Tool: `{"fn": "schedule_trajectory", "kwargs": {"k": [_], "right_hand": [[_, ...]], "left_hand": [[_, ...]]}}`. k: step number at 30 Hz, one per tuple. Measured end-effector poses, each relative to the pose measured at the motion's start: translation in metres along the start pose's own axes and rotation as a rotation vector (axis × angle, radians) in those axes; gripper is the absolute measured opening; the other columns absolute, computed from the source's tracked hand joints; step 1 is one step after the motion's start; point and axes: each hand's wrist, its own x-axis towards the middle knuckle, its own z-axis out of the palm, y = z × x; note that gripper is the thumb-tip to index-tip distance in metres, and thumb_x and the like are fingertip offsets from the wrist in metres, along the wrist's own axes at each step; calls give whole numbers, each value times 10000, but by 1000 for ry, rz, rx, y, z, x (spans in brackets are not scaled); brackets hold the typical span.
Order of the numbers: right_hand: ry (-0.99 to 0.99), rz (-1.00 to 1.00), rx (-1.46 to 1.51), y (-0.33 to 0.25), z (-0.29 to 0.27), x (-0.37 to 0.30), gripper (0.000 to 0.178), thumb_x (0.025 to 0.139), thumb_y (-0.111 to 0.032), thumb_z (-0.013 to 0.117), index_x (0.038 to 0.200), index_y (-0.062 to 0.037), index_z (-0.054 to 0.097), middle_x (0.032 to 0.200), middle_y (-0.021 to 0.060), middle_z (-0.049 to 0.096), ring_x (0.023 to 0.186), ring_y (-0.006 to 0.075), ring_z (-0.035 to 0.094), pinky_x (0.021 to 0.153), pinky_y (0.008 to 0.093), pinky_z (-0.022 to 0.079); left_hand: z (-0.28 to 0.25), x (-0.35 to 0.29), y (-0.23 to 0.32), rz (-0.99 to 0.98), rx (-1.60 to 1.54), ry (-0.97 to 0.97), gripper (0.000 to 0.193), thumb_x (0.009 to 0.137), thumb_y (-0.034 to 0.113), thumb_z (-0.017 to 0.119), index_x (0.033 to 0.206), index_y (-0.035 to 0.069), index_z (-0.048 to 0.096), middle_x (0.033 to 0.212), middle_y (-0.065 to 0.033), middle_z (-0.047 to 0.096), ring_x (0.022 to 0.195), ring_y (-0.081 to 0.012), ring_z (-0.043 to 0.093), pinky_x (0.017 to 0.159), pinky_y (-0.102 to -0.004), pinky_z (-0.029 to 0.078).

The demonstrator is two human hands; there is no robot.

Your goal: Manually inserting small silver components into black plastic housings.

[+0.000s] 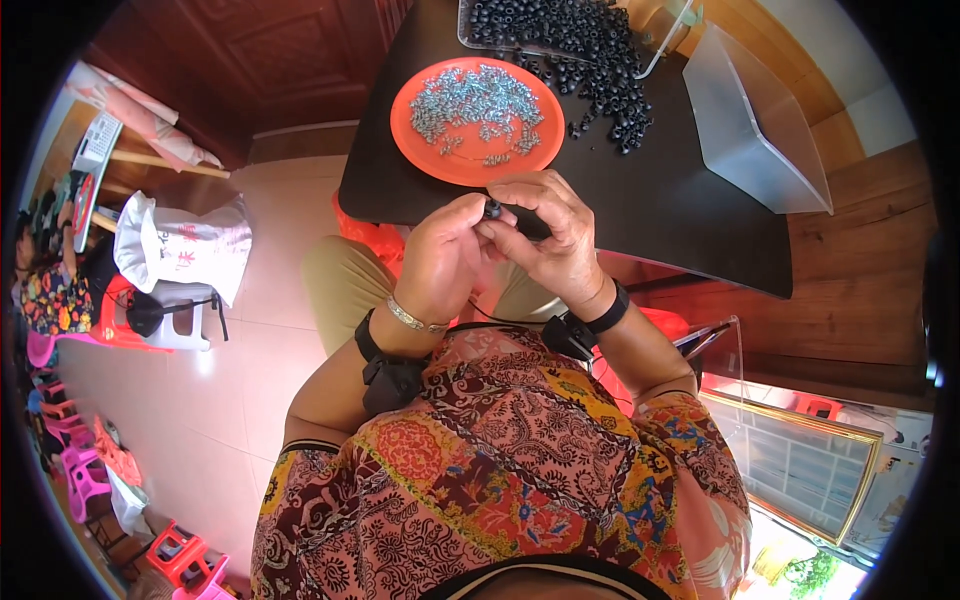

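Observation:
My left hand [447, 252] is closed, pinching a small black cylindrical plastic piece [492, 209] near its thumb tip. Thumb and fingers of my right hand [560, 245] are bent together against that piece; whatever lies between those fingertips is hidden. Both hands are raised at the table's near edge, just below an orange-red plate [440, 168]. Small silver screws [478, 100] lie heaped across the plate's far half, with a few scattered nearer its middle. Beyond it to the right, a pile of similar black pieces [610, 95] spreads over the tabletop.
The dark table [690, 225] carries a clear tray [470, 40] full of black pieces and a translucent plastic bin [750, 130] at the right. On the floor side, left, are a white sack [185, 245], plastic stools [180, 550] and another person [55, 295].

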Motion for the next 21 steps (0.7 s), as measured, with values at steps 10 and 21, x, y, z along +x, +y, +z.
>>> {"fn": "schedule_trajectory", "kwargs": {"k": [10, 21], "right_hand": [[-16, 7, -9, -3, 2, -2, 414, 639, 3, 790, 1007, -57, 610, 967, 102, 673, 862, 256, 649, 766, 348, 509], [51, -102, -202, -6, 11, -4, 357, 679, -9, 771, 993, -34, 601, 907, 103, 657, 796, 267, 630, 699, 345, 518]], "left_hand": [[-4, 2, -2, 43, 0, -32, 274, 977, 186, 377, 1024, -26, 544, 988, -86, 567, 976, -191, 547, 912, -357, 438], [7, 6, -2, 73, 40, 44, 230, 961, 154, 415, 1014, 0, 577, 964, -39, 586, 884, -117, 542, 807, -273, 432]]}}
